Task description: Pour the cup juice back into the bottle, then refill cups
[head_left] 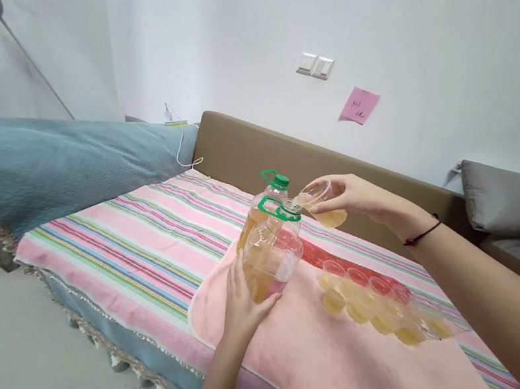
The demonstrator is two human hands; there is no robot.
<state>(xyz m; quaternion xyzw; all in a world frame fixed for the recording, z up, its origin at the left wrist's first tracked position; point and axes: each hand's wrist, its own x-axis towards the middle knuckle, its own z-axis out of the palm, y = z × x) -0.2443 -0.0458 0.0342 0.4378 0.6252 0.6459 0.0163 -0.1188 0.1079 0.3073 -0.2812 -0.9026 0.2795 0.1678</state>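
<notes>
My left hand [244,299] is wrapped round the lower part of a clear plastic bottle [275,251] standing on a pink mat. Yellow liquid fills its lower part, and its green-ringed mouth has no cap. Above it, my right hand [343,196] grips a clear plastic cup [317,196] tilted to the left, its rim at the bottle's mouth. Yellow liquid is in the cup and seems to run into the bottle. Close behind stands a second bottle [253,217] of yellow liquid with a green cap and handle. Several plastic cups [360,309] of yellow liquid stand in rows to the right.
The pink mat [333,375] lies on a striped bedspread [132,232]. A brown headboard [248,149] runs along the wall behind. On the left is a blue-covered armrest [68,167], and grey cushions [511,198] sit at the far right.
</notes>
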